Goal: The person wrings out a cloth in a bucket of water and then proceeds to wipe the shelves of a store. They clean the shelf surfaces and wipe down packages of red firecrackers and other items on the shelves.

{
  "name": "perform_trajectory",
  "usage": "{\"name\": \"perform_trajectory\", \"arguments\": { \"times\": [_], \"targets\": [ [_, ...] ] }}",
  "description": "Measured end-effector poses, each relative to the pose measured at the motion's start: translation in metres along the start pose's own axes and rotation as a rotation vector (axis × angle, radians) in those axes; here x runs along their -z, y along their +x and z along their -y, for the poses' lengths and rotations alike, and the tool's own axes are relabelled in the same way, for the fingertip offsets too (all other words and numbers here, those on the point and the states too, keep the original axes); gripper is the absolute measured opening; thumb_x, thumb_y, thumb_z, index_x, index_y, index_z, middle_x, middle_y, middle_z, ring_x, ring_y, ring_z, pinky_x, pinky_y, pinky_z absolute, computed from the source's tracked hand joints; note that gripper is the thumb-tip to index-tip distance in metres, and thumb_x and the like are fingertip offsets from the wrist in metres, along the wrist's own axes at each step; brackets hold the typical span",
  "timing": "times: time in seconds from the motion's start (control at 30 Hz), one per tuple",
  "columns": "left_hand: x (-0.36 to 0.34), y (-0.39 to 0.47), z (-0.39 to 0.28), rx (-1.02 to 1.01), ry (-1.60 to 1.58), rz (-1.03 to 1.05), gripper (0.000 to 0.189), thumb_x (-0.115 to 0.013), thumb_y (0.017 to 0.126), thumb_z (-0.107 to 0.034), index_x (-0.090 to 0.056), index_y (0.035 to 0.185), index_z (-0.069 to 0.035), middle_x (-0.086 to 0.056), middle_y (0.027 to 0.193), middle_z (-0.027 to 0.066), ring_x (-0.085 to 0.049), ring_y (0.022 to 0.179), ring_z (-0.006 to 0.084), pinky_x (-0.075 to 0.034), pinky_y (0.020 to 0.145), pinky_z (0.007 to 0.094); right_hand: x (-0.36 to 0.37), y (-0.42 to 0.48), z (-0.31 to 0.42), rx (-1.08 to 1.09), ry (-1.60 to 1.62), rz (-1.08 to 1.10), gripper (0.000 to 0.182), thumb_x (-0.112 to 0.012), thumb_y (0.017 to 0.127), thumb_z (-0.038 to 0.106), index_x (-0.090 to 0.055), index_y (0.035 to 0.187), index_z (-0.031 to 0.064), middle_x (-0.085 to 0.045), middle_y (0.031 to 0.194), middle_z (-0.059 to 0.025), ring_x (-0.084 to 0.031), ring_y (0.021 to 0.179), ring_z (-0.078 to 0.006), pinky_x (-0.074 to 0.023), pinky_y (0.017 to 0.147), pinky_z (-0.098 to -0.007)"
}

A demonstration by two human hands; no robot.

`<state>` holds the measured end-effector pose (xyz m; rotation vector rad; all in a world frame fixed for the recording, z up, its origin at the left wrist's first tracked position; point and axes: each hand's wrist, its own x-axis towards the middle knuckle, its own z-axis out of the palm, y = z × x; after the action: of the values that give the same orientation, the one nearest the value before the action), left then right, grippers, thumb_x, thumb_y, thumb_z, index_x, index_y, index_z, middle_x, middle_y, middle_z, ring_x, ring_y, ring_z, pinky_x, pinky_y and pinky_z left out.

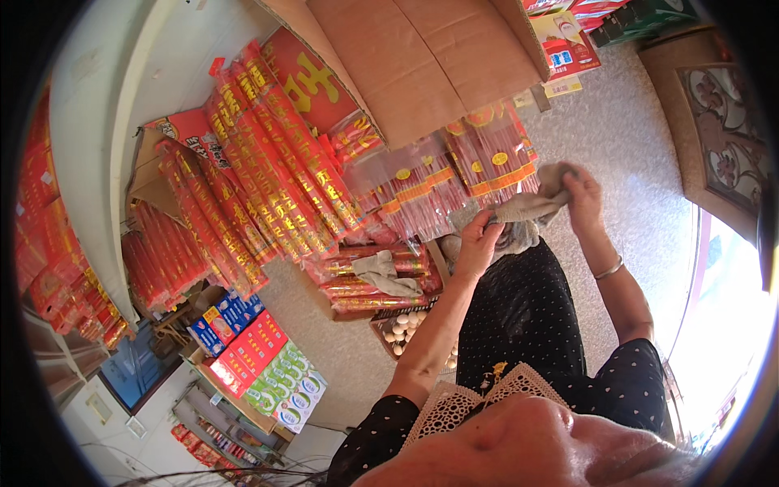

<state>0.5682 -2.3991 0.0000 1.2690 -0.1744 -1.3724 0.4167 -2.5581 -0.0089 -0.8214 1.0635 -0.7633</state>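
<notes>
A grey-beige cloth (526, 207) is stretched between my two hands above my knees, bunched and partly twisted. My left hand (478, 243) pinches its near left end between thumb and fingers. At the other end, my right hand (584, 198) grips the bunched far part. Below the cloth, a second greyish, patterned fabric (517, 237) lies by my knee, partly hidden by my left hand. Another light grey cloth (386, 274) rests on red packets in an open carton to the left.
Red packages with gold writing (286, 164) are stacked ahead. Wrapped incense-like bundles (420, 182) lie beneath a large cardboard box (426, 55). A crate of eggs (405, 332) sits beside my left forearm. Drink cartons (268, 365) stand left; a carved wooden panel (721, 122) is at right.
</notes>
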Motion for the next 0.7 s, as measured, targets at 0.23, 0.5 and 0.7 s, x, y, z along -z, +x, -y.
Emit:
{"name": "perform_trajectory", "arguments": {
  "times": [0.23,0.5,0.7],
  "targets": [
    [-0.010,0.028,-0.013,-0.037,-0.158,-0.081,0.025,-0.051,0.088,-0.013,-0.054,0.109,0.001,-0.060,0.092,0.0017,-0.054,0.078,0.0078,-0.043,0.071,0.0230,-0.074,0.032,0.044,0.677,-1.159,0.091,0.049,-0.048,0.085,0.019,-0.036,0.126,-0.0044,-0.040,0.127,-0.0227,-0.028,0.125,-0.0341,-0.0188,0.104,-0.0434],
    [0.005,0.030,-0.026,-0.131,-0.264,-0.196,0.022,-0.053,0.085,-0.011,-0.056,0.104,-0.001,-0.062,0.092,0.0076,-0.062,0.075,0.0175,-0.052,0.069,0.0313,-0.120,0.053,0.012,0.848,-1.499,0.292,0.063,-0.049,0.083,0.036,-0.032,0.128,-0.0045,-0.028,0.134,-0.0250,-0.017,0.129,-0.0379,-0.0102,0.106,-0.0476],
    [-0.014,0.033,-0.054,-0.152,-0.175,-0.130,0.019,-0.051,0.086,-0.012,-0.056,0.101,0.000,-0.061,0.089,0.0032,-0.058,0.075,0.0106,-0.048,0.069,0.0254,-0.066,0.069,0.046,0.866,-1.883,0.332,0.057,-0.047,0.084,0.034,-0.034,0.130,0.0030,-0.030,0.138,-0.0083,-0.018,0.132,-0.0234,-0.0093,0.106,-0.0480]
  ]
}}
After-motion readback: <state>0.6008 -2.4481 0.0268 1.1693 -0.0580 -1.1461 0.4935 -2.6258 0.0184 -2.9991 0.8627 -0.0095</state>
